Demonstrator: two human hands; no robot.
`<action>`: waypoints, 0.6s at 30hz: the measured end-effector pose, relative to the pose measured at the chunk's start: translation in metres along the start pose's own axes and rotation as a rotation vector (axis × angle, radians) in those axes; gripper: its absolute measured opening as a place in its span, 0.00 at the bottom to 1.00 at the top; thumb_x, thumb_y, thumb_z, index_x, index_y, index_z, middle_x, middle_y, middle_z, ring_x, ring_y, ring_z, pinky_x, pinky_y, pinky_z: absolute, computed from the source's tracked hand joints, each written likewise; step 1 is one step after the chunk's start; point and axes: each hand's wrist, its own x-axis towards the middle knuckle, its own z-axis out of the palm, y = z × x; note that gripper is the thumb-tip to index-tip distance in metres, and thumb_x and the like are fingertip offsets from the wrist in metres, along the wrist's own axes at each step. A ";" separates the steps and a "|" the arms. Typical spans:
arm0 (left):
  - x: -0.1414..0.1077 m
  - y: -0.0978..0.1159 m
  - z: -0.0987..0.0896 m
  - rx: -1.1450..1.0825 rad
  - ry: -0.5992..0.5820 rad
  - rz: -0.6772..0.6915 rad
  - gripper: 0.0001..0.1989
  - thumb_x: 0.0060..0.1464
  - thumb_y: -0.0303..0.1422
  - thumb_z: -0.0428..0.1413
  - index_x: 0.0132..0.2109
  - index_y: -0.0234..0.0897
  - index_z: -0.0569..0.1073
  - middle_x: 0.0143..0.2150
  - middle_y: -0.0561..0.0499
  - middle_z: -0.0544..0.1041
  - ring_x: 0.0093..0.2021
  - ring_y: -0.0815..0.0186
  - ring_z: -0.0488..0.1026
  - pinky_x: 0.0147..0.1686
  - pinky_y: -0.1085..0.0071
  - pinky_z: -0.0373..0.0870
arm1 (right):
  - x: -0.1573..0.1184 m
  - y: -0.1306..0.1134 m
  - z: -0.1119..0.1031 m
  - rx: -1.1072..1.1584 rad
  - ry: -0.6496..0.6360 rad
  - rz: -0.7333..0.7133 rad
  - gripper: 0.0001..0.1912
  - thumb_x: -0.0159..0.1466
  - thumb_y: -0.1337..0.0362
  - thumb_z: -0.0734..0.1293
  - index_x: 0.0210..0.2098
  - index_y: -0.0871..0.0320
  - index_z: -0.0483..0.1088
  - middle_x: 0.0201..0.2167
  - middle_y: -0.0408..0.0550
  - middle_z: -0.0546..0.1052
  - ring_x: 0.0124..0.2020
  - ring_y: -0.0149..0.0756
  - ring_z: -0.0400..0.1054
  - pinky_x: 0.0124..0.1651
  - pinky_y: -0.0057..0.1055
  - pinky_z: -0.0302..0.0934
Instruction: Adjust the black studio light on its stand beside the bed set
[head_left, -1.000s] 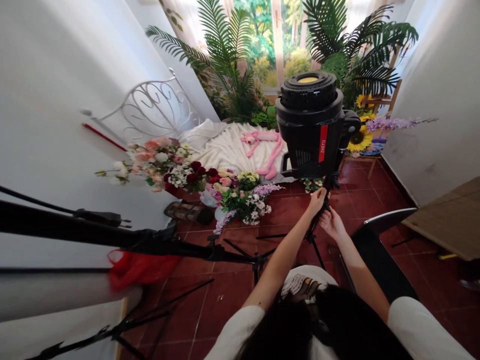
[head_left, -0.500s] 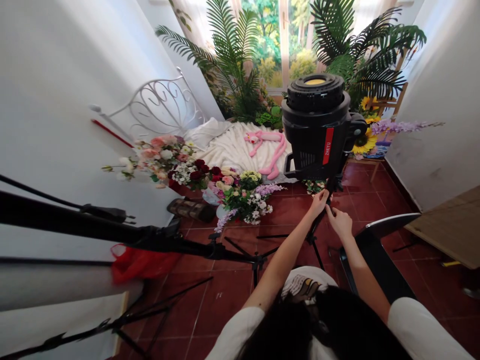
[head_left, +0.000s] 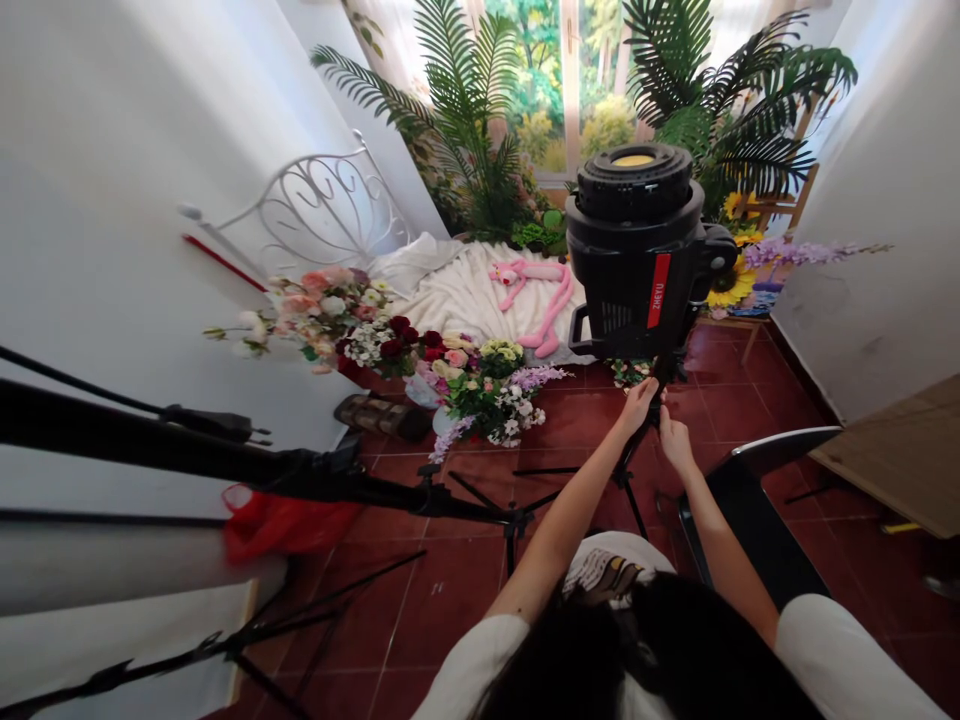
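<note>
A black studio light [head_left: 630, 260] with a red label stands upright on top of a black light stand [head_left: 628, 455]. My left hand [head_left: 640, 403] is closed around the stand's pole just under the light. Slightly lower and to the right, my right hand [head_left: 673, 436] has its fingers drawn together at the pole; its fingertips are partly hidden, and what they pinch is too small to make out.
Black stand poles [head_left: 390, 492] cross the left side. A black chair [head_left: 757, 520] is at the right, near a wooden board [head_left: 900, 450]. Ahead are flowers [head_left: 487, 385], a bed with a cream blanket [head_left: 465, 300], a pink plush toy [head_left: 551, 300] and palms [head_left: 472, 130].
My right hand has shifted slightly to the right and turned more upright at the pole. My left hand keeps its hold, and the light appears a touch further right.
</note>
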 end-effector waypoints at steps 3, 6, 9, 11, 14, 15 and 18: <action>-0.001 0.003 0.001 -0.020 0.001 -0.035 0.34 0.49 0.65 0.59 0.30 0.34 0.72 0.26 0.52 0.73 0.28 0.71 0.67 0.33 0.70 0.66 | -0.001 -0.002 0.002 -0.025 0.050 -0.023 0.36 0.69 0.33 0.43 0.16 0.48 0.51 0.13 0.48 0.62 0.19 0.39 0.61 0.29 0.36 0.57; -0.002 0.006 0.002 -0.031 0.000 -0.047 0.32 0.51 0.63 0.60 0.30 0.34 0.72 0.27 0.52 0.73 0.28 0.71 0.67 0.33 0.70 0.66 | -0.001 -0.002 0.000 -0.022 0.042 -0.032 0.35 0.69 0.33 0.44 0.16 0.48 0.52 0.13 0.49 0.63 0.19 0.39 0.61 0.29 0.36 0.59; -0.003 0.006 0.002 -0.011 0.006 -0.028 0.33 0.50 0.64 0.60 0.31 0.33 0.72 0.27 0.52 0.72 0.29 0.72 0.67 0.33 0.71 0.66 | 0.000 -0.001 -0.002 0.004 -0.005 -0.023 0.35 0.69 0.34 0.45 0.16 0.48 0.52 0.13 0.48 0.63 0.19 0.38 0.61 0.29 0.36 0.58; -0.003 0.005 0.001 0.006 0.003 -0.009 0.36 0.46 0.67 0.59 0.31 0.33 0.72 0.27 0.53 0.72 0.29 0.72 0.67 0.33 0.71 0.66 | -0.001 -0.001 -0.002 0.015 -0.013 -0.016 0.36 0.69 0.33 0.44 0.15 0.48 0.53 0.14 0.49 0.65 0.19 0.39 0.63 0.30 0.36 0.58; -0.001 0.003 0.002 0.025 0.002 -0.005 0.39 0.41 0.70 0.59 0.31 0.33 0.72 0.26 0.53 0.71 0.28 0.72 0.66 0.32 0.71 0.65 | -0.003 -0.002 0.000 0.007 0.032 -0.012 0.39 0.67 0.30 0.41 0.14 0.48 0.54 0.15 0.52 0.67 0.20 0.41 0.66 0.30 0.37 0.58; 0.000 0.002 0.002 0.032 0.009 -0.008 0.39 0.40 0.71 0.58 0.30 0.33 0.72 0.25 0.53 0.71 0.27 0.72 0.66 0.32 0.71 0.65 | -0.003 -0.002 0.001 0.007 0.046 -0.014 0.39 0.66 0.29 0.41 0.15 0.48 0.54 0.15 0.53 0.68 0.20 0.41 0.66 0.30 0.37 0.58; 0.001 0.001 0.002 0.049 0.025 -0.012 0.39 0.41 0.70 0.58 0.30 0.34 0.72 0.25 0.54 0.71 0.27 0.72 0.66 0.32 0.71 0.65 | -0.005 -0.005 0.003 0.027 0.062 -0.015 0.39 0.66 0.29 0.41 0.15 0.48 0.53 0.14 0.53 0.68 0.20 0.41 0.66 0.29 0.37 0.59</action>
